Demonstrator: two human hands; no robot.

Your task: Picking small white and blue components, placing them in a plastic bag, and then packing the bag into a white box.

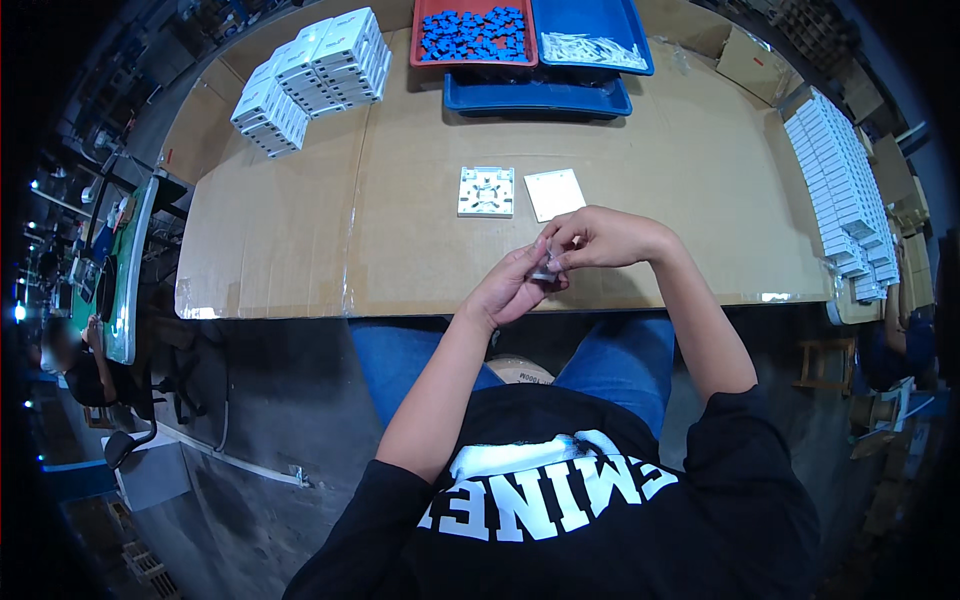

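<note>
Close to the near edge of the cardboard-covered table, my left hand [508, 289] and my right hand [606, 238] meet over a small greyish piece [545, 272]. Both hands have their fingers closed on it, and they hide much of its shape, so its kind cannot be made out. Just beyond my right hand lies a flat white square plate [555, 193], set at a slight angle. To its left rests a white square housing [487, 191] with its inner side up, showing dark parts in the middle.
At the far side, a red tray [472, 64] holds many small blue pieces and a blue tray [598, 67] holds thin white sticks. Another blue tray [540, 104] sits under them. White square units are stacked at the far left [330, 60] and along the right edge [838, 185].
</note>
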